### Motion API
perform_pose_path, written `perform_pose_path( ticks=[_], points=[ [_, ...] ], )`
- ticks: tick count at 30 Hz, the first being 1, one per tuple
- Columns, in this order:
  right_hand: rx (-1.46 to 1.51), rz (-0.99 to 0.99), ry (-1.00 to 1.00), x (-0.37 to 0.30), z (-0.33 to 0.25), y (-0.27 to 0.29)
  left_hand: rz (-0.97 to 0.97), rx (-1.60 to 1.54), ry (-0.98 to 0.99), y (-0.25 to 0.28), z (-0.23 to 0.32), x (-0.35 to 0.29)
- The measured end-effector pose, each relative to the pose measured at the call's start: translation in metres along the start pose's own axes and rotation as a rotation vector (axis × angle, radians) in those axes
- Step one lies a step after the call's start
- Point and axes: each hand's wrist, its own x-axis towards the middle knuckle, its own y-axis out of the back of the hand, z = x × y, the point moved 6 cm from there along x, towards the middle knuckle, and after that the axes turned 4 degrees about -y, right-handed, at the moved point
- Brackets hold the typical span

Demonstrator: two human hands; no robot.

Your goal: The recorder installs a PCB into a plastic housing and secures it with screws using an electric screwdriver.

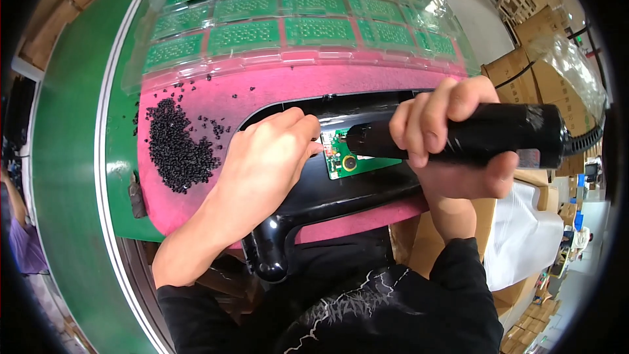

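the green circuit board (339,159), at frame centre in the black housing (347,196), is likely light, stiff and fragile; grip by edges. right hand (429,121): closed around the black power driver (508,132). left hand (270,154): fingers curled beside the board's left edge; whether they hold anything cannot be told.
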Motion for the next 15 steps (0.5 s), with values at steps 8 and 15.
perform_pose_path(
  ticks=[8, 15],
  points=[
    [0.192, -0.071, 0.132, 0.004, -0.031, -0.002, -0.143, -0.161, -0.19, -0.012, 0.011, 0.001],
    [0.246, -0.012, 0.164, 0.001, -0.035, 0.0, -0.249, -0.209, -0.187, -0.015, 0.013, 0.003]
  ],
)
